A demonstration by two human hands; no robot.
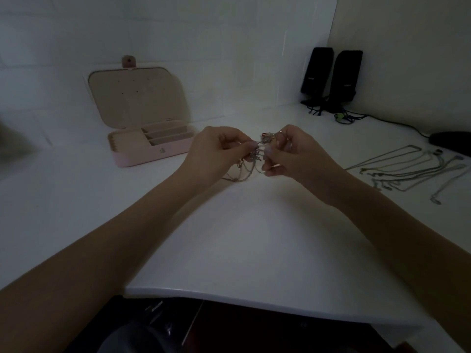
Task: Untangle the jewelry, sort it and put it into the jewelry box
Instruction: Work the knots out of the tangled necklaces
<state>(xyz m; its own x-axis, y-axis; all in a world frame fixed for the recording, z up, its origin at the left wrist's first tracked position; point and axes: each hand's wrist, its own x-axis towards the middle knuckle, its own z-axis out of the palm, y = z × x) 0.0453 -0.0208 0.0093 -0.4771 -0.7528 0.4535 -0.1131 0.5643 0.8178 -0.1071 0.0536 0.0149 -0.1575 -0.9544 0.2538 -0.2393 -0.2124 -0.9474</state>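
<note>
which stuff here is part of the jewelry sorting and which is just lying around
Job: tangled jewelry held by left hand and right hand; laid-out chains; open pink jewelry box.
Lying about: two black speakers; cables.

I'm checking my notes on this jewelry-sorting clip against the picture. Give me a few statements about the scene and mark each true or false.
1. The pink jewelry box stands open on the table. True.
2. Both the left hand and the right hand pinch the tangled jewelry. True.
3. Several chains already lie inside the box. False: they lie spread on the table to the right, apart from the box.
4. The two black speakers stand beside the jewelry box. False: they stand in the far right corner, away from it.
5. Part of the tangle hangs down to the table. True.
</note>
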